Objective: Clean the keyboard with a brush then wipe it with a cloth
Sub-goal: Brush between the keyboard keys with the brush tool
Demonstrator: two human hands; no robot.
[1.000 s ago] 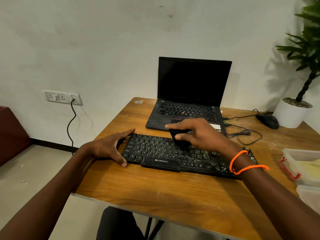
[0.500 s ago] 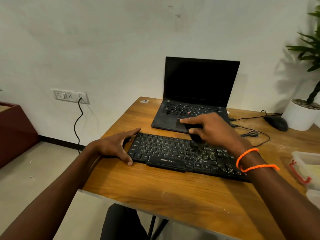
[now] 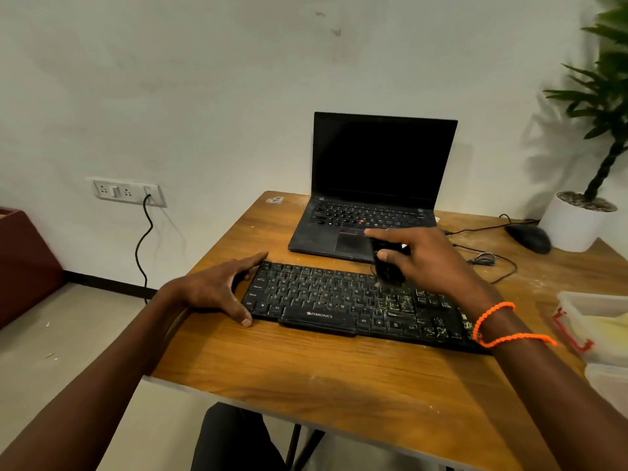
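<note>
A black keyboard (image 3: 326, 300) lies on the wooden table (image 3: 339, 375), its right-hand keys speckled with pale dust. My left hand (image 3: 217, 287) rests open at the keyboard's left end, thumb on the front corner and fingers along the back corner. My right hand (image 3: 428, 263) holds a small black brush (image 3: 385, 266) upright, bristles down on the upper middle-right keys. An orange bead bracelet circles that wrist. No cloth is clearly visible; something pale yellow lies in a clear box (image 3: 608, 321) at the right.
An open black laptop (image 3: 370, 195) stands just behind the keyboard. A black mouse (image 3: 528, 237) with its cable and a white plant pot (image 3: 574, 226) are at the back right. Clear plastic containers (image 3: 608, 379) occupy the right edge. A wall socket (image 3: 127, 192) with a cable is at left.
My right hand has carried the brush from the keyboard's middle keys toward the upper right rows. The left hand has stayed on the keyboard's left end. The camera view shifted slightly.
</note>
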